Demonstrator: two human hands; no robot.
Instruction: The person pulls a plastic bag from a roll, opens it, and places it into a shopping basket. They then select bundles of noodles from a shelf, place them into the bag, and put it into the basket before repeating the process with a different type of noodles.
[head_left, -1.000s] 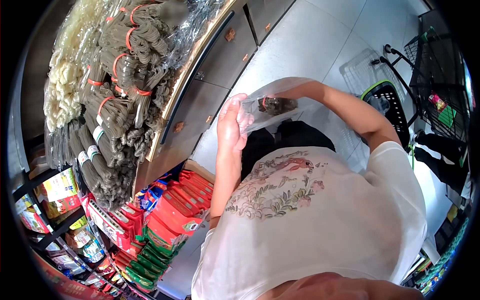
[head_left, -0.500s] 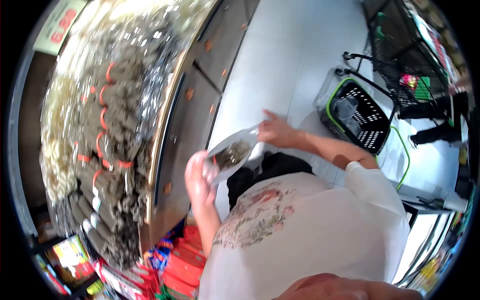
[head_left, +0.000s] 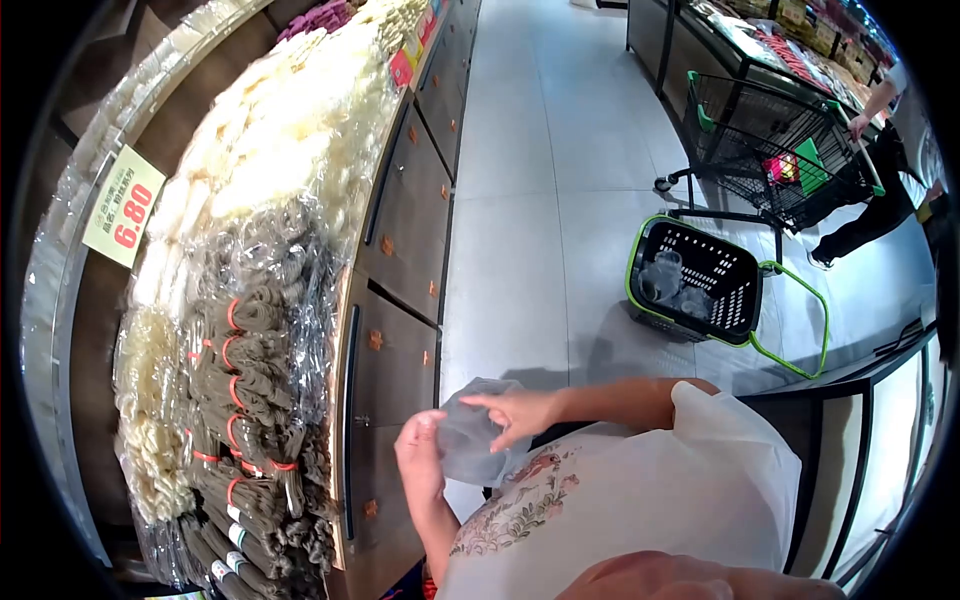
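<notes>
A translucent plastic bag [head_left: 462,450] hangs between my two hands in front of my body. My left hand [head_left: 420,455] pinches the bag's left edge between thumb and fingers. On the other side, my right hand [head_left: 520,412] has hold of the bag, its index finger stretched out across the plastic and its thumb pointing down. The bag's contents are hard to make out now. Left of my hands lie bundles of dark brown dried noodles [head_left: 240,400], tied with orange-red bands, on the display counter.
Pale noodles [head_left: 290,130] fill the counter behind a price sign [head_left: 125,207]. A black basket [head_left: 690,275] with a green rim holds clear bags on the floor. Beyond it, a person [head_left: 885,170] grips a shopping cart [head_left: 775,165]. Wooden cabinet fronts [head_left: 385,400] edge the aisle.
The view has swung, showing more counter and aisle. The bag's mouth, open earlier with dark noodles visible inside, no longer faces me. My right hand has come closer to my left.
</notes>
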